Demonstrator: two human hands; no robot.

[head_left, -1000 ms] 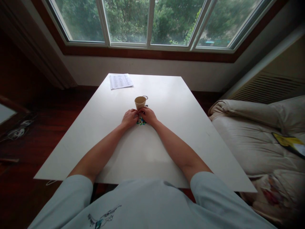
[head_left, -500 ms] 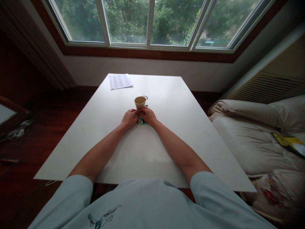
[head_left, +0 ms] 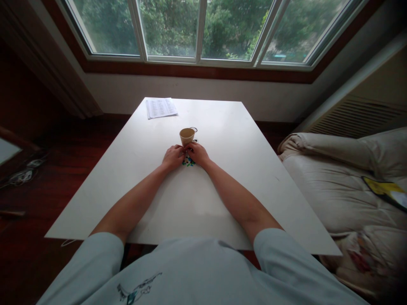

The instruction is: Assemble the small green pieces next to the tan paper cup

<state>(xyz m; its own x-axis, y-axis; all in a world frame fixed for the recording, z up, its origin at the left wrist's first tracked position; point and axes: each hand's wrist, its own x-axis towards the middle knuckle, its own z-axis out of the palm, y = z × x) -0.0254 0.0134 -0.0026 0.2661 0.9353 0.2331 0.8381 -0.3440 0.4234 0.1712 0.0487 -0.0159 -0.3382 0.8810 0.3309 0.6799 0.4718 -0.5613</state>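
Note:
On the white table (head_left: pixel 190 199), my left hand (head_left: pixel 173 157) and my right hand (head_left: pixel 199 153) meet with fingertips bent inward and pressed close together. Whatever they pinch is too small to make out. Several small blue, green and dark beads (head_left: pixel 188 162) lie between and just below the hands. A light brown paper cup (head_left: pixel 187 135) stands upright directly beyond my fingertips, its lower part partly covered by them. A thin dark cord (head_left: pixel 195 128) curves out behind the cup on its right side.
Printed sheets (head_left: pixel 161 108) lie at the table's far left corner. To the right stands a cream sofa (head_left: pixel 337 182) with a yellow and black item (head_left: pixel 386 190) on it. Beyond the table is a wide window (head_left: pixel 171 29). Cables (head_left: pixel 23 176) lie on the floor at left.

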